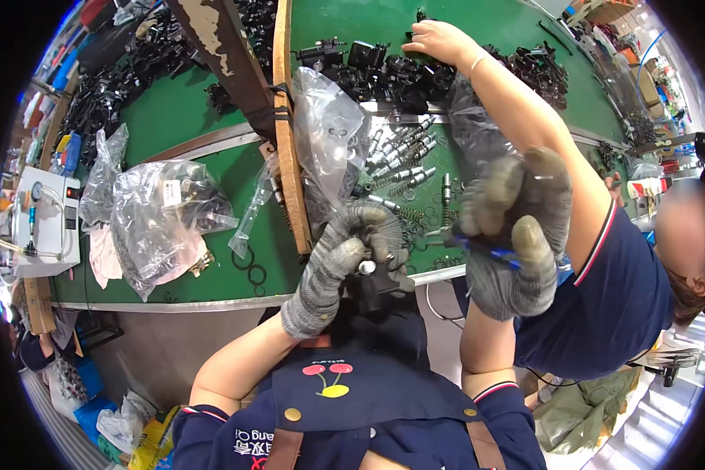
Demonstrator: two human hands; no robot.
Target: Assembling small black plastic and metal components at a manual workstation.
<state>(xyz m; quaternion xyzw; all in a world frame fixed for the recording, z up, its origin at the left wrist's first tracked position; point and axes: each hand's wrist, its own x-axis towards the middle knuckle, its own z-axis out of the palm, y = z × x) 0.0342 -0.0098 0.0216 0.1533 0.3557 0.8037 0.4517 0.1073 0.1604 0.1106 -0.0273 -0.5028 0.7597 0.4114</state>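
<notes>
My left hand, in a grey knit glove, is closed around a black metal part with a small bright round end. It is held just in front of the bench edge. To its right my right hand, in a similar worn glove, is raised with curled fingers and partly smeared by motion. A slim blue-handled tool lies across its palm, its dark end pointing toward the left hand; its exact kind is unclear. Beyond the hands, silver cylindrical plungers and several springs lie on the green bench.
A wooden post stands left of my hands. Plastic bags of parts and black rings lie left of it. Black parts are heaped at the back. A co-worker's arm reaches across from the right.
</notes>
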